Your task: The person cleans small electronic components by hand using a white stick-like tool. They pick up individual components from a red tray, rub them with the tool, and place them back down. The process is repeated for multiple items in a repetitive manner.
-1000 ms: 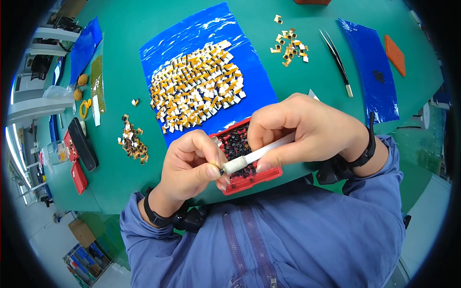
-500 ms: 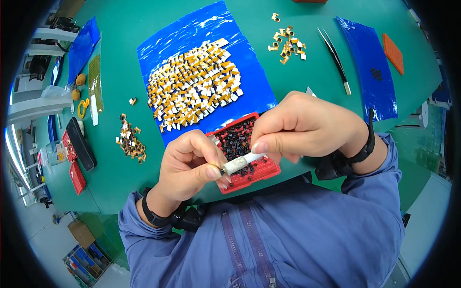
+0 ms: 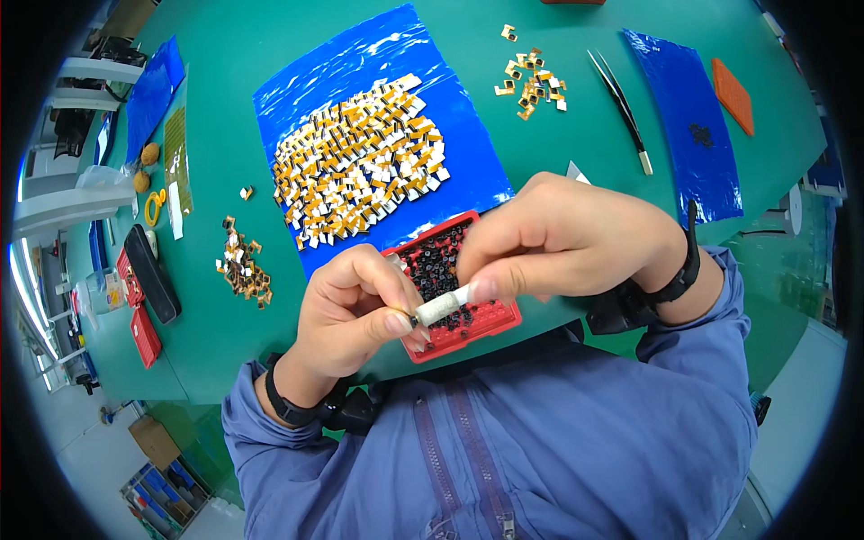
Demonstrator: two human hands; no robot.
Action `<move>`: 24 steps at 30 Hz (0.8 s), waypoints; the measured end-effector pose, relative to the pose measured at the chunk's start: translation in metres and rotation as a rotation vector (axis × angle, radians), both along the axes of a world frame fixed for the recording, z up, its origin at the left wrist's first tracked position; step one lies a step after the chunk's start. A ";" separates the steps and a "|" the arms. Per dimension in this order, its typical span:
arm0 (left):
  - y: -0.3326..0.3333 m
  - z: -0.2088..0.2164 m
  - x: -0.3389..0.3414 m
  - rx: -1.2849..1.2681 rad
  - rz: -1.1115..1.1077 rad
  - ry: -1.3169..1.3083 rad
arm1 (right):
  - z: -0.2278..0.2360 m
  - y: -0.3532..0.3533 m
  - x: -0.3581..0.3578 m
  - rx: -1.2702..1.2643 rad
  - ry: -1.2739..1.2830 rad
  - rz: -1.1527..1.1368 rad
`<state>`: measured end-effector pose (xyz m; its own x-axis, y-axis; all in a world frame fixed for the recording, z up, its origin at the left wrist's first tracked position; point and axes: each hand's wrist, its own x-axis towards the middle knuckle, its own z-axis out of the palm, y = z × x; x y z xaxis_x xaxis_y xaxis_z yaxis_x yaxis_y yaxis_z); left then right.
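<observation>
A white stick-like tool (image 3: 439, 310), its middle wrapped in pale, worn tape, is gripped by my right hand (image 3: 576, 238) between thumb and fingers. Its left end meets a tiny dark piece (image 3: 415, 320) that my left hand (image 3: 355, 301) pinches between thumb and forefinger; the fingertips partly hide it. Both hands are above a red tray (image 3: 493, 319) of many small black round parts (image 3: 436, 263). Beyond them, a blue sheet (image 3: 472, 148) carries a dense pile of small gold-and-white pieces with black parts (image 3: 360, 148).
Loose gold-and-white pieces lie at left (image 3: 243, 265) and far right (image 3: 537, 85). Tweezers (image 3: 625, 112), a second blue sheet (image 3: 697, 171) with tiny black bits, and an orange pad (image 3: 733, 97) are on the right. Yellow scissors (image 3: 155, 207) and a black case (image 3: 151, 272) sit left.
My right thumb and fingers have moved slightly left along the white tool, so less of its right end shows. My left hand keeps its pinch. The whole view has shifted a little.
</observation>
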<state>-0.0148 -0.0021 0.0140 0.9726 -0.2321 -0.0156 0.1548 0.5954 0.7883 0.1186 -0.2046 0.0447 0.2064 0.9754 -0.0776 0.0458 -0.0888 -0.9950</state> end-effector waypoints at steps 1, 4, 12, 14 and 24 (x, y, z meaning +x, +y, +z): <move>0.000 0.001 0.000 0.013 -0.016 0.000 | -0.001 -0.001 0.001 0.014 -0.077 0.022; -0.001 0.002 -0.001 0.046 -0.040 0.005 | -0.004 -0.003 0.005 0.025 -0.209 0.057; -0.002 0.001 -0.001 0.091 -0.030 -0.132 | -0.001 -0.008 0.017 0.017 -0.397 -0.085; -0.001 0.001 0.002 0.204 -0.025 -0.281 | -0.003 -0.006 0.017 0.063 -0.452 -0.099; 0.001 0.006 0.003 0.757 0.171 -0.805 | -0.011 -0.002 0.017 0.209 -0.413 -0.297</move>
<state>-0.0114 -0.0006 0.0202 0.7809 -0.2917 0.5523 -0.6021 -0.1162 0.7899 0.1356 -0.2067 0.0332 0.4474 0.8564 0.2578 0.4397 0.0403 -0.8972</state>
